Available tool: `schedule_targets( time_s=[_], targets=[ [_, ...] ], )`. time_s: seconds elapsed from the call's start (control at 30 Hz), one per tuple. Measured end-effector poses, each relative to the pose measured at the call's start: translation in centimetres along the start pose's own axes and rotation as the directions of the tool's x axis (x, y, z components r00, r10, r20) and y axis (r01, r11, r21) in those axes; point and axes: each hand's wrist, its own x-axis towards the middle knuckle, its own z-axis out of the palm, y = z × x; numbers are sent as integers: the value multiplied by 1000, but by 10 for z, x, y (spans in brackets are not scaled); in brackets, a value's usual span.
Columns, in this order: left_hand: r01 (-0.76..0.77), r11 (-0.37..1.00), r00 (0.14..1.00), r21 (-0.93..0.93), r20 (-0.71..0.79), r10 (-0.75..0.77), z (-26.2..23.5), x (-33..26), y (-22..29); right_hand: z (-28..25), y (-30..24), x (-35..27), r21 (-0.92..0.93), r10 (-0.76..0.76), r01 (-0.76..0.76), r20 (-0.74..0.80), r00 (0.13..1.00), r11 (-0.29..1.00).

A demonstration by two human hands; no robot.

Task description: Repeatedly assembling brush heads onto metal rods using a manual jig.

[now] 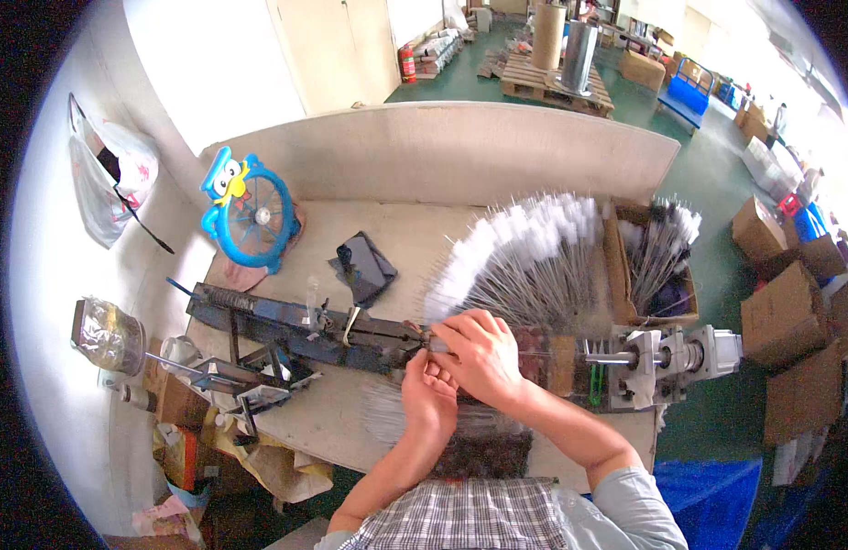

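My left hand (430, 392) is closed, its fingertips drawn together at the middle of a long dark metal machine bed (295, 337). Just above and to the right, my right hand (481, 356) bends over the same spot with its fingers pinched. The two hands nearly touch, and whatever lies between their fingertips is too small and covered to make out. Beyond my right hand, a fanned pile of white-tufted wire brushes (534, 247) lies on the table. More pale bristles (387, 412) show beside my left wrist. A motor unit with a metal shaft (662, 356) stands at the machine's right end.
A cardboard box (618, 275) of wire brushes sits at the right rear. Behind a dark pouch (364, 268) stands a blue duck-shaped fan (257, 215). A low board (424, 151) borders the table's back. Cartons (786, 312) stack on the floor at right.
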Motion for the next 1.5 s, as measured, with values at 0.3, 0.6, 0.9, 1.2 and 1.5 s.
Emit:
schedule_targets(
  time_s=[0.3,0.6,0.9,1.2,1.5],
  targets=[
    [-117,990,993,80,20,116,6,3,-8,-23,11,-14,-13,-6,6,-22,1000,1000],
    [-125,989,992,77,37,123,10,1,-7,-22,14,-17,-7,-32,32,9,999,999],
    [-73,997,997,-25,31,74,-1,3,-6,-16,10,-15,48,-7,8,-22,1000,999],
    [-88,996,996,19,-28,88,10,2,-6,-15,15,-14,-37,-77,76,-31,997,996],
    [-61,998,998,26,22,61,10,-2,0,-35,11,-9,21,-42,43,-58,997,999]
  ],
)
